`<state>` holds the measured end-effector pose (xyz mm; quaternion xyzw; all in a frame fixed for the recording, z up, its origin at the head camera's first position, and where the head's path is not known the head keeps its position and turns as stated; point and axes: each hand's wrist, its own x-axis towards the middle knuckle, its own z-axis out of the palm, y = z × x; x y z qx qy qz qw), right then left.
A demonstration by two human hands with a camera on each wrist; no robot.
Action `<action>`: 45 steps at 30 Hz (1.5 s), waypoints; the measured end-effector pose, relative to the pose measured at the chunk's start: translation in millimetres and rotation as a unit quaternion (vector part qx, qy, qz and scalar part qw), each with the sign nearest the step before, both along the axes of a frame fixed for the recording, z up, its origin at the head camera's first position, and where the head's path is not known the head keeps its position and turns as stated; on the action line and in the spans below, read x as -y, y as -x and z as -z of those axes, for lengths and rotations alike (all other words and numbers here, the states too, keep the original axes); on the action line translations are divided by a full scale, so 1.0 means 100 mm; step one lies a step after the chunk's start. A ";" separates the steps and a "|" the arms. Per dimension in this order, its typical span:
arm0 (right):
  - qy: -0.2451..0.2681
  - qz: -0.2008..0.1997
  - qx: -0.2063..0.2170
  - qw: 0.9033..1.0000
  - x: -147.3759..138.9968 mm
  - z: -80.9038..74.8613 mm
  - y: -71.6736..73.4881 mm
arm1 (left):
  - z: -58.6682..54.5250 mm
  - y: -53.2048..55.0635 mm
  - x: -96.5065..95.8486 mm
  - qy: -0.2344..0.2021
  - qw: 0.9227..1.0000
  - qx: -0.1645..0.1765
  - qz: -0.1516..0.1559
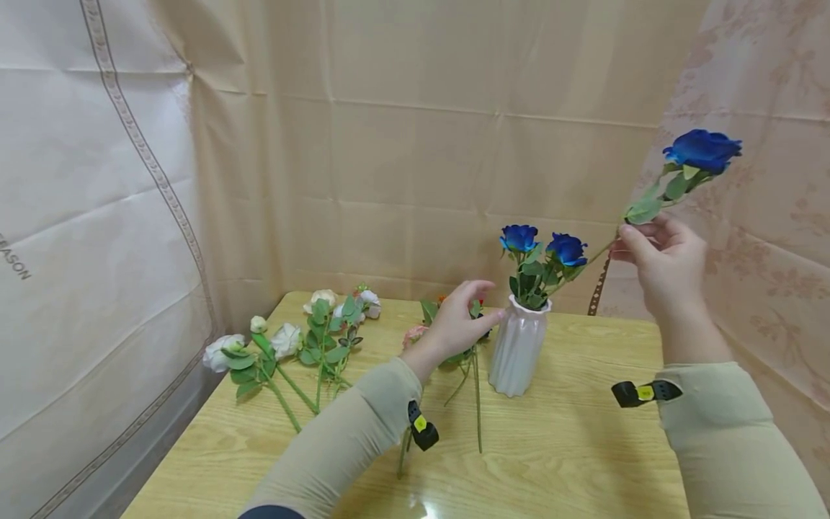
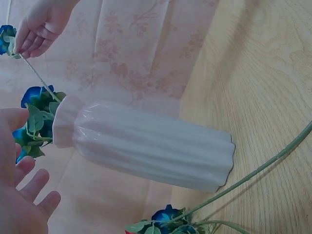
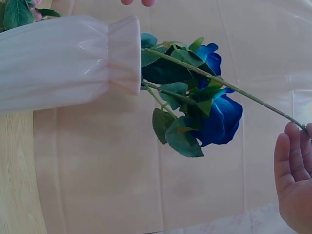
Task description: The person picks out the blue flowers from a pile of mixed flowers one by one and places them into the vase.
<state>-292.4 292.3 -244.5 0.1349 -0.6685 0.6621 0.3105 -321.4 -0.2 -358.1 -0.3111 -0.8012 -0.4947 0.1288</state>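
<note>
A white fluted vase (image 1: pixel 517 353) stands upright on the table, with two blue roses (image 1: pixel 567 249) in it. My right hand (image 1: pixel 674 270) pinches the stem of another blue rose (image 1: pixel 703 150), up near its leaves. That stem (image 3: pixel 265 105) slants down into the vase mouth, as the right wrist view shows. Left of the vase, my left hand (image 1: pixel 454 324) is held near the rim with fingers spread and loosely bent. In the left wrist view its fingers (image 2: pixel 34 186) hold nothing and look apart from the vase.
White flowers (image 1: pixel 285 340) with green stems lie on the left of the wooden table (image 1: pixel 603 404). Partly behind my left arm lie more flowers, among them a pink one (image 1: pixel 413 334), with stems (image 1: pixel 478 411) pointing toward me. Curtains (image 1: pixel 415 158) hang behind the table.
</note>
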 end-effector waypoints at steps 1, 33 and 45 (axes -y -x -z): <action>0.001 0.000 -0.001 1.000 0.00 0.00 -0.01 | 0.00 0.00 0.00 0.002 1.000 -0.001 -0.002; -0.126 0.051 0.036 0.990 0.16 0.43 0.13 | 0.24 -0.04 0.00 0.028 0.999 0.044 0.001; -0.142 0.013 0.021 0.990 0.29 0.61 0.15 | 0.39 -0.05 0.06 0.042 0.998 0.053 0.006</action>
